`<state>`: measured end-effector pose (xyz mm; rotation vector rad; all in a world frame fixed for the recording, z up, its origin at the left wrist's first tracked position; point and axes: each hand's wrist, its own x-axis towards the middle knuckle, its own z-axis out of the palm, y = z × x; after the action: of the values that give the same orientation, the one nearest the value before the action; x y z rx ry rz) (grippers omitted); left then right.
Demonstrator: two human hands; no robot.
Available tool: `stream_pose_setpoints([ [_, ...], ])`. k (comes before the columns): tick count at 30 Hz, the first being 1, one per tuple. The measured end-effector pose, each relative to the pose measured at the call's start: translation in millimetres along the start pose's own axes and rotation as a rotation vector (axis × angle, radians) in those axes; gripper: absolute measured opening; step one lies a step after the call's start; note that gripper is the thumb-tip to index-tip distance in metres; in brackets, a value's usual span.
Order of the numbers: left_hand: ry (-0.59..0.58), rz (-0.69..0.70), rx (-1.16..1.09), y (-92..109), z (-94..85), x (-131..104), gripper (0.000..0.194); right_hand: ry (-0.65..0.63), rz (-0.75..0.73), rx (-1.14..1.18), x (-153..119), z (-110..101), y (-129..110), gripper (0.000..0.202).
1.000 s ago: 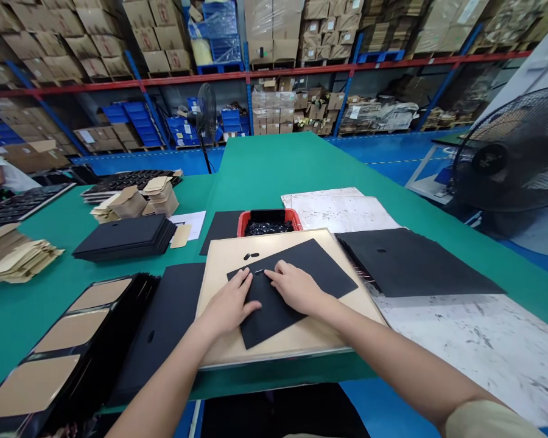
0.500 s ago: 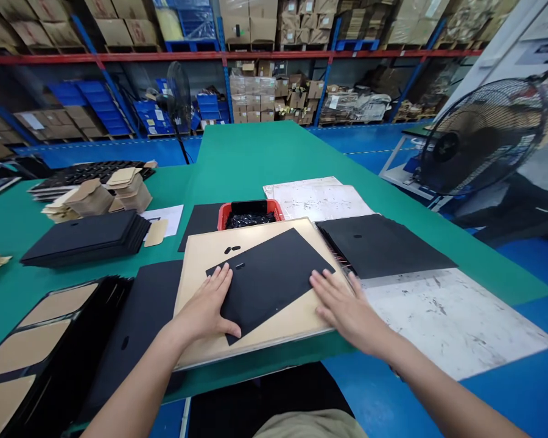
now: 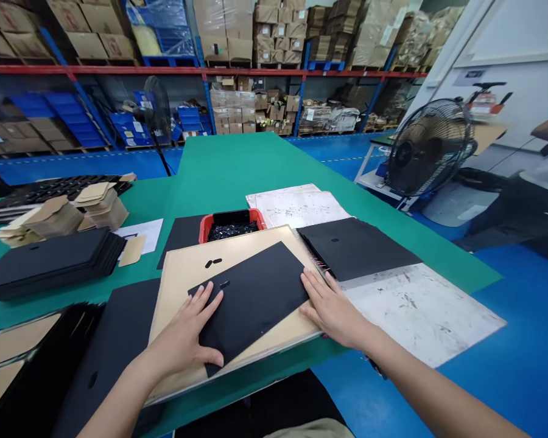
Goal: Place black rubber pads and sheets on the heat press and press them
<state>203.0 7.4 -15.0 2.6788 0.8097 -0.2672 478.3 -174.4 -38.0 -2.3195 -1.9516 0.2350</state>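
Position of the sheet: the black sheet (image 3: 260, 301) lies flat and askew on the tan board (image 3: 178, 267), which rests on the green bench (image 3: 228, 164). The small dark piece (image 3: 224, 284) is near the sheet's upper left end. At this scale it cannot be told whether the piece is seated in a slot or only lies on the surface.

Left hand (image 3: 185, 337): open, fingers spread over the left end of the sheet, thumb at the near edge. It grips nothing.

Right hand (image 3: 333, 313): open, fingertips at the right end of the sheet, palm over the board's edge. It also grips nothing.

Change: one second ago, the fingertips of both hands were at the piece. The right hand has since shifted to the opposite end of the sheet; the left has stayed at its end. The piece is now uncovered. Judged from this, fingertip work at the piece is complete or paused, and contact is now with the sheet as a whole.

Adjacent items: two loose pieces (image 3: 213, 263) lie on the board, clear of the sheet. The red basket (image 3: 259, 219), filled with small dark parts, stands just beyond the board. A stack (image 3: 365, 243) of black sheets lies to the right.
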Motion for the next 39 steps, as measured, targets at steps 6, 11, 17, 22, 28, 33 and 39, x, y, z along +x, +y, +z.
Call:
stream_pose_setpoints([
  [6, 0.061, 0.092, 0.0, 23, 18.6, -18, 0.081, 0.077, 0.336, 0.312, -55, -9, 13, 0.06],
  [11, 0.021, 0.091, 0.0, 38, 25.7, -11, 0.075, 0.123, 0.678, 0.763, -62, -2, 28, 0.042],
  [17, 0.089, 0.125, 0.037, 41, 35.9, 2, 0.073, 0.202, 0.725, 1.171, -47, -21, 27, 0.032],
  [22, 0.166, 0.097, 0.081, 45, 41.6, 17, 0.073, 0.395, 0.661, 1.382, -24, -33, 30, 0.035],
  [28, 0.247, 0.112, 0.126, 53, 47.3, 45, 0.073, 0.72, 0.602, 1.451, 3, -57, 60, 0.034],
  [33, 0.282, 0.18, 0.129, 54, 46.6, 46, 0.069, 0.878, 0.81, 1.477, -18, -80, 139, 0.024],
  [39, 0.109, 0.145, 0.057, 58, 28.7, 34, 0.066, 0.876, 1.205, 1.445, -53, -49, 207, 0.026],
])
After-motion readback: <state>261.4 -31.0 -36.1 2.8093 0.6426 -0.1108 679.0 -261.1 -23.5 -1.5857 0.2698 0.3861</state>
